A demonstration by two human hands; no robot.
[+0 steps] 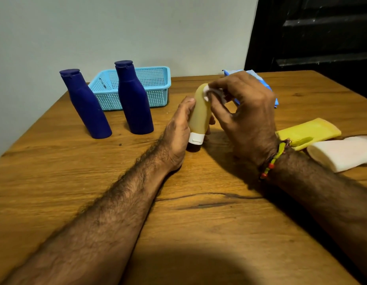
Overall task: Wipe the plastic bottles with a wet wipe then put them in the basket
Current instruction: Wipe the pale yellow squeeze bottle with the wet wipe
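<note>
the blue basket (158,87) sits at eleven o'clock from my hands, against the wall (116,27), and what i can see of its inside holds nothing; the nearer blue bottle hides part of it. two dark blue bottles stand upright in front of it with caps on top: one (85,103) at ten o'clock, the other (134,97) just right of it, overlapping the basket's front wall.

my left hand (178,128) rests its heel on the wooden table (199,233), forearm laid flat, and curls its fingers and thumb round the yellow bottle (200,112), gripping it. the bottle stands on its white cap (196,138), rounded end up, leaning slightly.

my right hand (246,112) comes in from three o'clock, wrist raised off the table, a beaded thread band (274,159) round it. its fingertips pinch a white wet wipe (209,92) and press it against the top right shoulder of the yellow bottle, at twelve o'clock from my left hand.

behind my right hand, at one o'clock, lies a blue packet (258,79), mostly hidden. at three o'clock a flat yellow tube (310,130) lies on its side, and just nearer me a white bottle (343,153) lies beside it, partly behind my right wrist.
</note>
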